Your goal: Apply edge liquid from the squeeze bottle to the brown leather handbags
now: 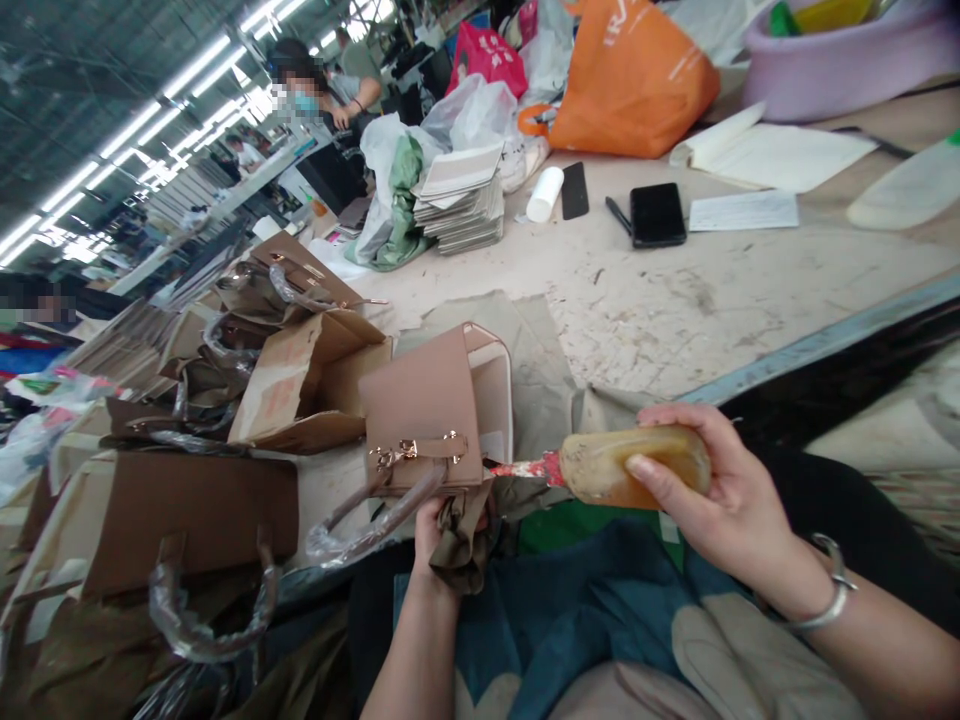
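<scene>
My right hand (724, 500) is closed round a yellowish squeeze bottle (637, 465) with a red-stained nozzle (525, 468). The nozzle points left and touches the lower right corner of a small tan handbag (431, 405). The bag stands on the table edge with its flap side toward me; it has a gold clasp and a plastic-wrapped handle (375, 520). My left hand (439, 530) grips the bag's bottom together with an olive-brown rag (461, 545). A grey-green cloth (525, 360) lies under the bag.
More tan handbags and cardboard pieces (292, 370) are piled at the left. A stack of flat panels (461, 200), a white roll (545, 193), a black phone (658, 214), papers, an orange bag (637, 75) and a lilac basin (847, 50) sit farther back. Other people work in the background.
</scene>
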Motion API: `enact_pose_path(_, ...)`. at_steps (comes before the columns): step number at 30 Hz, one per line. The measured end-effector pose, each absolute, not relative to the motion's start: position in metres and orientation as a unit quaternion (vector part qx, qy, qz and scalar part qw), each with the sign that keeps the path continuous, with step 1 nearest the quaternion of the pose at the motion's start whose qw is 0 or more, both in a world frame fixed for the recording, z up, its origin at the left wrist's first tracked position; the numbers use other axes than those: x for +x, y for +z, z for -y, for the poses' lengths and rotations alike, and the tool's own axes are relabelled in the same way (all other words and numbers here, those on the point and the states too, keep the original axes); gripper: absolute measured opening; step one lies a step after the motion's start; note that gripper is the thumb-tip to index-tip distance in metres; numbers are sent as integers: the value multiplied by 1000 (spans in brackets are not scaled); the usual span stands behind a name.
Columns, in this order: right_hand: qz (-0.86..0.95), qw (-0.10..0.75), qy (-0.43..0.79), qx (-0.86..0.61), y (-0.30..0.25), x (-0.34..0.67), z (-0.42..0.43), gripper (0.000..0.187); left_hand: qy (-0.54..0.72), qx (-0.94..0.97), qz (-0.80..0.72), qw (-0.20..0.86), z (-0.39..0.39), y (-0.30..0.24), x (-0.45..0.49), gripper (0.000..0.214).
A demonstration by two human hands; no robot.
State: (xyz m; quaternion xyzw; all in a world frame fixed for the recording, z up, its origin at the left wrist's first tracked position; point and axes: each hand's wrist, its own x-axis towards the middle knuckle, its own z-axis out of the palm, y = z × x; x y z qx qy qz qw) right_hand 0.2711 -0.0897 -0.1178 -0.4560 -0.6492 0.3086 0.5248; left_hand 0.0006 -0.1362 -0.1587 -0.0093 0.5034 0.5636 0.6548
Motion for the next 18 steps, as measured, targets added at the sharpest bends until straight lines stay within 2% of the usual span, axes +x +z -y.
enact_pose_path(18,660,503,295,-474,-119,268,89,21,566,-13,-507,651,137,-162,-1,15)
